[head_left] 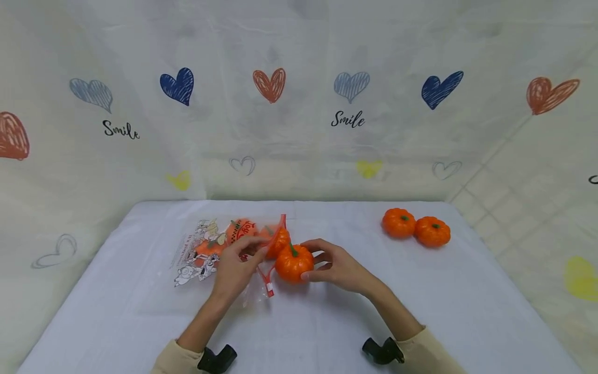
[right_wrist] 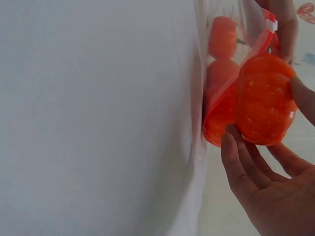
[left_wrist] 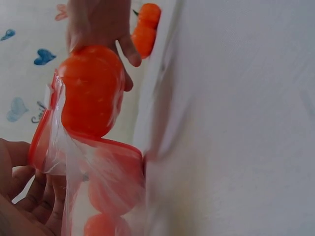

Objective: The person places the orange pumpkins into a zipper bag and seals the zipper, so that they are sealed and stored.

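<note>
My left hand [head_left: 239, 265] pinches the red zip edge of a clear plastic bag [head_left: 159, 291], holding its mouth up and apart. Cartoon figures are printed on the bag, and several orange toy pumpkins [left_wrist: 115, 184] show through the film. At the bag's mouth, my right hand [head_left: 338, 265] grips another pumpkin [head_left: 294, 264] with a green stem between thumb and fingers. In the right wrist view this pumpkin overlaps the red zip [right_wrist: 236, 78], and a further one sits just inside the opening. A white slider [right_wrist: 271, 25] rides on the zip.
Two more orange pumpkins, one [head_left: 398, 223] beside the other [head_left: 432, 231], stand at the back right of the white-covered table [head_left: 355, 332]. Behind the table hangs a pale sheet [head_left: 299, 130] printed with hearts and the word Smile.
</note>
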Available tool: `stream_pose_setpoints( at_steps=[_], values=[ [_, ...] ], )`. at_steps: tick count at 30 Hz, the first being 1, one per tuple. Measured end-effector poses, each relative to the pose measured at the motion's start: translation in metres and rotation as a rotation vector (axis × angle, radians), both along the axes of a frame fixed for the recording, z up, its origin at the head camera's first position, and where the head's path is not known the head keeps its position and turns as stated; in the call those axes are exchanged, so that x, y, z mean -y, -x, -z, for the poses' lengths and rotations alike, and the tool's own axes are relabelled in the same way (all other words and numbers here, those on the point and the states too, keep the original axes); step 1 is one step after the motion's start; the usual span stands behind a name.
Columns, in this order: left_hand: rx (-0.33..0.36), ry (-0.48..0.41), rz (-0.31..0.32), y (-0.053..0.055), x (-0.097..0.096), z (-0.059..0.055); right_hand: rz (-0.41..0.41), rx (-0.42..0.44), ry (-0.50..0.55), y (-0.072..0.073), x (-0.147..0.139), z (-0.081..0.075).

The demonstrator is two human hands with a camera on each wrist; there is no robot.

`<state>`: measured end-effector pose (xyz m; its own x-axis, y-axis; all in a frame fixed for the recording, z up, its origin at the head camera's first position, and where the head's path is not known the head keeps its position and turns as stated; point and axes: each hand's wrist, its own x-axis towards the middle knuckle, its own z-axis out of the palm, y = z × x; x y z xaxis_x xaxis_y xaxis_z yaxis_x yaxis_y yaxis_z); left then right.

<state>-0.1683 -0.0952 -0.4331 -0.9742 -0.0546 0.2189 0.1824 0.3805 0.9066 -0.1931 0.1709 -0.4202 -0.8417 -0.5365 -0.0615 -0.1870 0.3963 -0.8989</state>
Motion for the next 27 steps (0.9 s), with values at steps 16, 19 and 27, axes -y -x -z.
stream_pose_setpoints(
  at_steps=[16, 19, 27],
  values=[
    [-0.014, -0.002, 0.004, 0.001, -0.002, -0.002, 0.082, -0.077, 0.038, 0.002, 0.015, -0.004],
    [-0.006, 0.001, -0.004, 0.001, -0.001, -0.003, 0.083, -0.067, 0.036, 0.003, 0.017, -0.004],
    [-0.008, 0.001, -0.004, 0.001, -0.001, -0.002, 0.039, -0.019, -0.009, 0.001, 0.017, -0.001]
  ],
)
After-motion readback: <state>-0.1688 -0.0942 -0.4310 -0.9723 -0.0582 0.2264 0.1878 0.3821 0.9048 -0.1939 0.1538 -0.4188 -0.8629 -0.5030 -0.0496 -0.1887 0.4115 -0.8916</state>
